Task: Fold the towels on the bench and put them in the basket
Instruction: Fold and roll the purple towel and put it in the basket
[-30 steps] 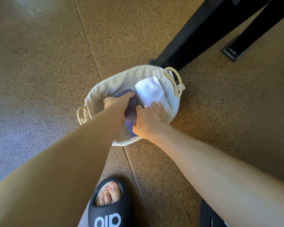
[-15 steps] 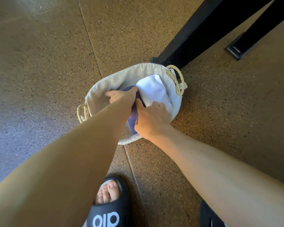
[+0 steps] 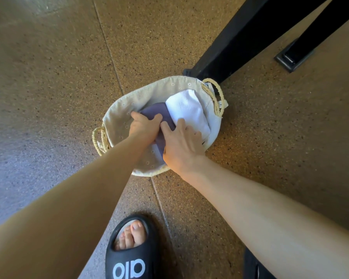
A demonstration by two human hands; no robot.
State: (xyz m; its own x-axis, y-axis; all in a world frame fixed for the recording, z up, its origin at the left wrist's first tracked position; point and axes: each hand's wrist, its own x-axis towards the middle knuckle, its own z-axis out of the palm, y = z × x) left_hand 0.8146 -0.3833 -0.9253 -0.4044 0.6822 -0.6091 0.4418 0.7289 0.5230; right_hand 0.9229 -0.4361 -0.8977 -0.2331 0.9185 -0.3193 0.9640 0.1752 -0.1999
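Looking down at a cloth-lined basket (image 3: 117, 119) on the floor, both hands are settling a folded purple towel (image 3: 159, 114) inside it. The left hand (image 3: 143, 125) is gripping the towel's left edge, fingers curled; the right hand (image 3: 181, 141) is lying flat, fingers straight, pressing where purple meets a folded white towel (image 3: 187, 109). The purple towel's long axis is running away from the wrists, directly under both hands
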